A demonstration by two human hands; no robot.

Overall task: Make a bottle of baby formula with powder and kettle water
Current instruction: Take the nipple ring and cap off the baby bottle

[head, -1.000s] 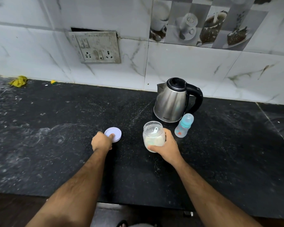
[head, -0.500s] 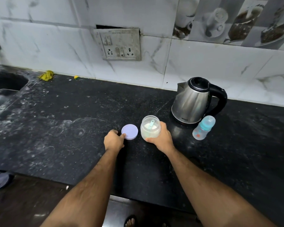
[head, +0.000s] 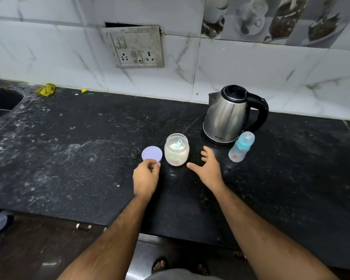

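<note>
Setting the lid (head: 151, 154) flat on the black counter (head: 69, 158), the left hand (head: 146, 177) has its fingertips curled onto the near edge of that lilac disc, pinching it lightly just left of the powder jar (head: 176, 149). The right hand (head: 207, 168) hovers beside the jar with fingers spread, holding nothing and clear of the glass. So the jar stands uncapped, pale powder inside and a small green scoop (head: 178, 143) lying in it. I read this as the opening step wrapped up, with the scooping not yet begun. The baby bottle (head: 241, 146) stands to the right, just in front of the steel kettle (head: 226, 116), and its teat cap looks to be on. The next move likely calls for that bottle to be brought close and unscrewed before any powder goes in, then a steady hand on the scoop to avoid spilling powder on the counter.
</note>
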